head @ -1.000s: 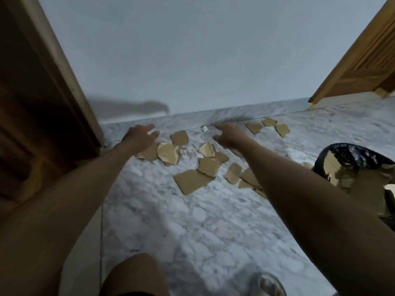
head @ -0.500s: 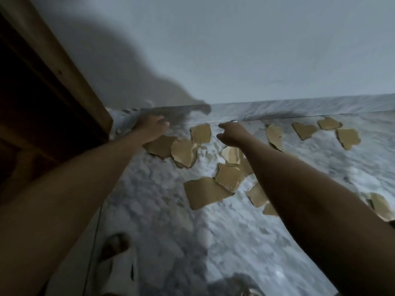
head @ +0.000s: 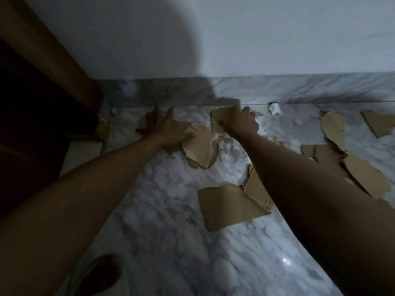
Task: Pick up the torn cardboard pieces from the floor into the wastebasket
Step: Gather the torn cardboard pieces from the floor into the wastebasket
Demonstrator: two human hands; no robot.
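Gathering step in hand, down by the wall. Left hand (head: 165,128) spread flat, fingers straight, pressing on a dark cardboard piece (head: 171,144) next to a lighter piece (head: 199,146). Right hand (head: 239,122) curled around another cardboard scrap (head: 217,121), gripping it. More pieces (head: 229,205) lying on the marble floor (head: 160,231) further right. Wastebasket not in view. Next, probably: lift the scraps, then carry them to the basket.
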